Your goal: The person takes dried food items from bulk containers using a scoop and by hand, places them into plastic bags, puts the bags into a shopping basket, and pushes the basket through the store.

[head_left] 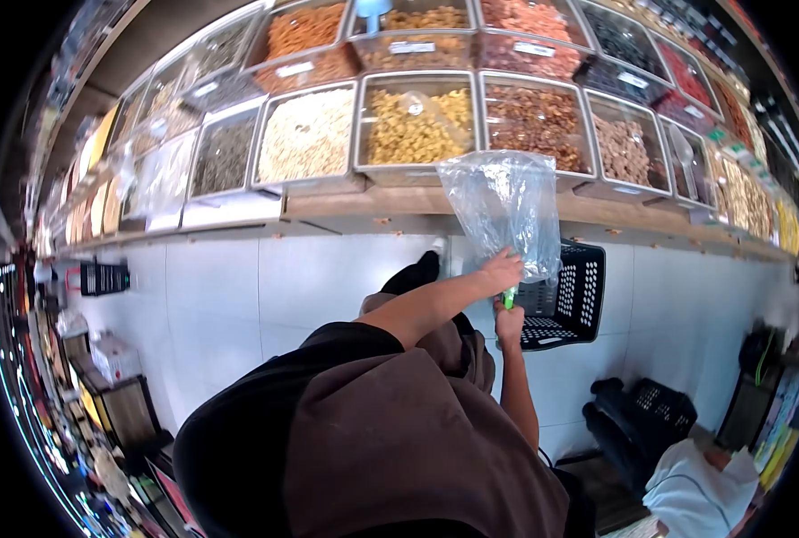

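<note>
Far off to the left on my feed, a small black basket (104, 280) sits on the pale floor (211, 287). Above it the row of clear bins runs rightward: dark seeds (225, 160), pale flakes (308, 134), then yellow dried fruit (417, 125), all over a wooden ledge (382, 206). Mid-view, I have the left hand (503, 267) reaching in with fingers bent at the near end of a clear plastic bag (498, 202); I can't tell whether they grip the film or only touch it. The bag spreads away beyond that hand, its far end overlapping the ledge and the bins' lower edge from where I look. Just below the left hand, nearer the body, the right hand (509, 325) is closed round a slim green item (509, 298), which pokes up toward the bag. Right of both hands, a larger black basket (582, 285) stands on the floor, partly covered by the bag. Farther right and lower, I see another person (700, 489) in a light top, well apart from the hands.
</note>
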Available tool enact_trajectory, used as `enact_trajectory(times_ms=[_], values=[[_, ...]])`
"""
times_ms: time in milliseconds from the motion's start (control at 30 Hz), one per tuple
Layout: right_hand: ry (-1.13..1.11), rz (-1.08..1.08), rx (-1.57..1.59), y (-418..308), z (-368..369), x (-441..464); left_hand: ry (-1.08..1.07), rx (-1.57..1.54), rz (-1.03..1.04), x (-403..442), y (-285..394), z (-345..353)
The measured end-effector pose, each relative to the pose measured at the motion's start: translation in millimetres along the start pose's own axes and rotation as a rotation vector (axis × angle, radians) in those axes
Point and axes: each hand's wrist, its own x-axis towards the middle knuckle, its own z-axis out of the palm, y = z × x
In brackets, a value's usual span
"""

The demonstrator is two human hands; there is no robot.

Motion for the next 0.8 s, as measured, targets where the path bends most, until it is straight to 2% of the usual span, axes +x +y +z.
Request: enact_trajectory(times_ms=[133,200,333,367,433,567,600,667,733,767,800], values=[[-0.085,0.068,0.033,-7.7,29.6,-17.3,-0.059,0.023,-0.030,-36.6,-6.9,-9.2],[-0.071,0.020,-0.018,9.5,61.8,-19.3,-0.024,0.024,-0.119,-64.1,-12.9,-1.3],[-0.134,-0.051,-0.065,-5.3,80.6,-56.1,0.003,0.026,-0.172,-118.3,-14.0,0.8],[-0.162,-0.044,-0.090,-4.6,86.6,-62.9,0.004,0.033,-0.184,-129.1,-11.7,2.4],[-0.178,-0.071,-0.140,-5.5,91.3,-82.7,-0.154,0.046,-0.256,-146.5,1.5,2.2],[-0.186,-0.098,-0.230,-2.3,99.6,-131.2,-0.086,0.014,-0.288,-195.5,27.0,13.5],[-0.191,-0.102,-0.244,1.4,103.6,-141.8,-0.134,0.025,-0.298,-210.7,33.2,5.2],[-0.279,-0.211,-0.235,10.0,114.3,-162.7,-0.181,0.016,-0.322,-244.6,38.1,12.0],[-0.357,-0.263,-0.246,15.4,121.1,-189.5,-0.110,-0.016,-0.380,-279.0,48.2,33.1],[-0.334,-0.301,-0.256,43.3,139.3,-191.7,-0.133,-0.039,-0.418,-295.4,52.4,44.4],[-0.344,-0.391,-0.299,32.6,140.6,-213.8,-0.154,-0.075,-0.456,-311.9,60.1,51.2]])
